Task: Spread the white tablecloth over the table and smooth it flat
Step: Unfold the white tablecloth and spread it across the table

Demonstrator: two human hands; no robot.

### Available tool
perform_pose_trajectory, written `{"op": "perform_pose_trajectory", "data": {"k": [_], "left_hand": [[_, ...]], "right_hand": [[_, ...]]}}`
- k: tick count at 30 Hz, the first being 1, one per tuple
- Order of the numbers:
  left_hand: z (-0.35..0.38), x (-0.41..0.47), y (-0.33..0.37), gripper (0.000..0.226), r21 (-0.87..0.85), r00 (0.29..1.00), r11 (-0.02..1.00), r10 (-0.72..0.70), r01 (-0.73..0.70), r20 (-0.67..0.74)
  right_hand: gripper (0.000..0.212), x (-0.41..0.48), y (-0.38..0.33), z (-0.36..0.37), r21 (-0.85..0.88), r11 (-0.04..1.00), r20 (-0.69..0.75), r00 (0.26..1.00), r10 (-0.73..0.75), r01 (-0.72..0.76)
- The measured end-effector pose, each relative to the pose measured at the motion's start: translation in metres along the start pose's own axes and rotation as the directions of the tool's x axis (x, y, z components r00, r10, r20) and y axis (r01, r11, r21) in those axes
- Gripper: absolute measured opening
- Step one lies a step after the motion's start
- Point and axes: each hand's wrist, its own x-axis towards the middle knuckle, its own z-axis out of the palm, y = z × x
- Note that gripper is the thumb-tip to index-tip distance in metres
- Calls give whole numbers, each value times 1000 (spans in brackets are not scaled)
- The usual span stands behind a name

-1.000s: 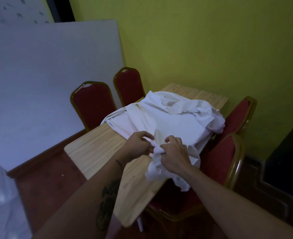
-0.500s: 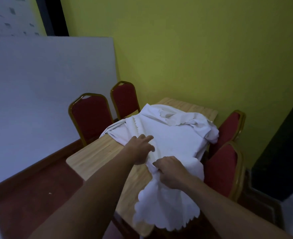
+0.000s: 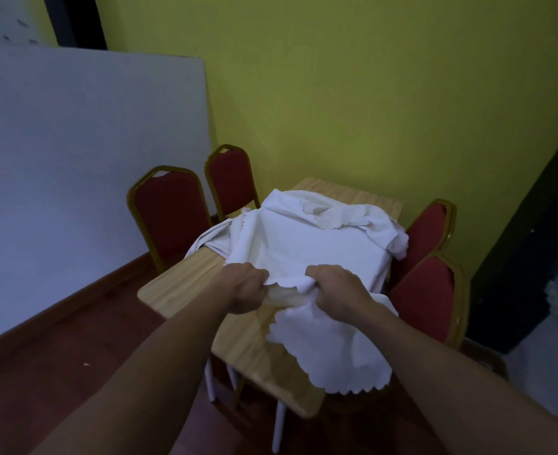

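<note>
Both hands point(image 3: 248, 287) point(image 3: 336, 287) grip the bunched tablecloth's point(image 3: 317, 247) scalloped near edge.

- left hand point(image 3: 246, 288) out in front, arm stretched, fingers curled into a fist, gripping
- right hand point(image 3: 338, 288) just beside it, same clenched grip, knuckles up

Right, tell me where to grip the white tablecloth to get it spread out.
Grip the tablecloth along its scalloped near edge, coming from the near end of the table, hands apart. That hem is the free end; the rest lies bunched toward the far end. The left hand and right hand already clutch it there, probably best slid wider toward the corners.
</note>
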Motion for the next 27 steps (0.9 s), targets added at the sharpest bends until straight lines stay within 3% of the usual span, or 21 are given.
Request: {"op": "perform_pose_trajectory", "data": {"k": [5,10,14,21,24,27], "left_hand": [[9,-42,-5,30,-102,1000,995,1,-4,-27],[22,-78,-16,23,-86,986,986,-133,142,99],[42,-102,-33,28,-75,946,964,-232,254,225],[51,-117,-57,33,-154,938,932,-301,328,174],[47,-105,-40,33,-72,971,970,-226,232,76],[43,-82,-22,29,-51,972,975,-212,218,99]], "right_hand": [[18,4,-22,0,-61,998,42,999,-31,34],[4,3,-63,4,-51,988,80,987,-142,146],[14,-7,-100,10,6,959,125,952,-281,282],[8,-21,-97,0,47,910,76,907,-414,411],[9,-23,-76,-12,75,925,36,926,-375,372],[6,-14,-40,-18,90,975,48,977,-209,204]]}}
